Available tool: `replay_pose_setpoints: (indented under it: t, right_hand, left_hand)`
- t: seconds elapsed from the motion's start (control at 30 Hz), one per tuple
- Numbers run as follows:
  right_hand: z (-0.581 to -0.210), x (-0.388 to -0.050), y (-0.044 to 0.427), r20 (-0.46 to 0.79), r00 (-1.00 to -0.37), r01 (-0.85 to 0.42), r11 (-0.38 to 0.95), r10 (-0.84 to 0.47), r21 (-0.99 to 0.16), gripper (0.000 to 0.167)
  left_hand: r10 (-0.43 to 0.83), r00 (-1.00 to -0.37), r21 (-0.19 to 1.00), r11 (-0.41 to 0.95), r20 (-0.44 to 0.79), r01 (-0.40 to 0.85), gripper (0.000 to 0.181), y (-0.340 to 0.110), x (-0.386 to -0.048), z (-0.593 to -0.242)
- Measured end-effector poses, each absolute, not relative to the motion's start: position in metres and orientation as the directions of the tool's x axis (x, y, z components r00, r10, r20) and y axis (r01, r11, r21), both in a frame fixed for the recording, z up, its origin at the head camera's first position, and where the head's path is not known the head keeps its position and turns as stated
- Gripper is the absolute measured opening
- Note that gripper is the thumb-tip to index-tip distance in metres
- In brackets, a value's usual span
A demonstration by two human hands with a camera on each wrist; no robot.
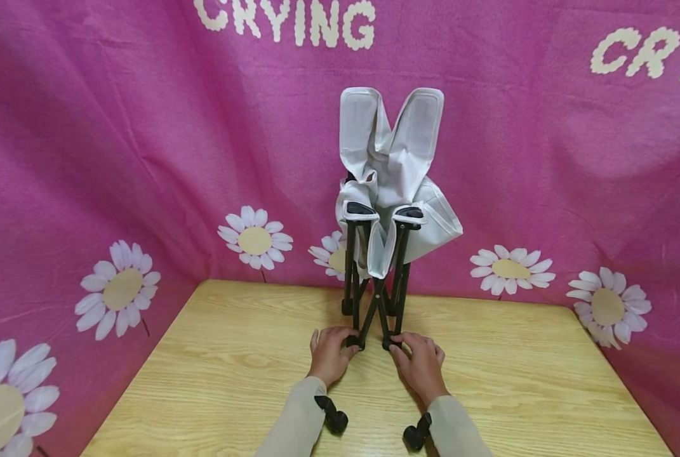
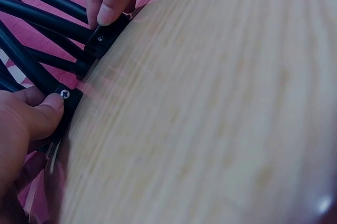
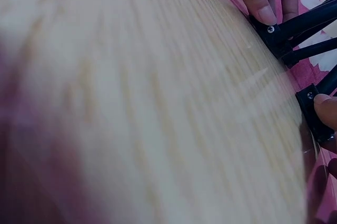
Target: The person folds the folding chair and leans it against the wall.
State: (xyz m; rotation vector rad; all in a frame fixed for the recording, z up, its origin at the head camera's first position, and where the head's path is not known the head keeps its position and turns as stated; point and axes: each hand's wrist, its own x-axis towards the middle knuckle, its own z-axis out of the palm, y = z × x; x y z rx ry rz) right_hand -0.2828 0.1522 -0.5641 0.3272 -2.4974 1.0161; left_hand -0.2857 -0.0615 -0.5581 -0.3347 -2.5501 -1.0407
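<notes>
A folding chair (image 1: 393,165) with pale grey-white fabric and a black tube frame stands nearly folded upright on the table (image 1: 231,381). My left hand (image 1: 331,352) pinches its left front foot (image 2: 66,98), the thumb lying beside a screw. At the right front foot (image 3: 311,100), my right hand (image 1: 422,365) grips with its thumb in front. The two front legs (image 1: 378,304) cross just above the hands, and a narrow gap separates the feet. Fingertips behind the feet are partly hidden. Fabric droops between the two front posts, and two flaps stick up at the top.
Pink cloth (image 1: 145,158) with daisies and lettering hangs behind and beside the table. Each sleeve cuff carries a small black device, one on the left wrist (image 1: 334,419) and another on the right (image 1: 416,435). The chair's rear feet (image 1: 347,307) stand near the table's back edge.
</notes>
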Motion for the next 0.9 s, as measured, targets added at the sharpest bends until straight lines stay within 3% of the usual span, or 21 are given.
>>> replay_pose_setpoints:
  t: [0.37, 0.9]
  right_hand:
    - [-0.5627, -0.2874, 0.1518, 0.458, -0.886, -0.374, 0.705, -0.078, -0.603, 0.013]
    - [-0.5608, -0.2887, 0.1529, 0.432, -0.899, -0.352, 0.705, -0.072, -0.616, 0.013]
  left_hand:
    - [0.104, -0.878, 0.598, 0.695, 0.467, 0.400, 0.021, -0.0648, -0.2938, -0.5629]
    - [0.062, -0.894, 0.615, 0.704, 0.444, 0.354, 0.021, -0.0619, -0.2942, -0.5630]
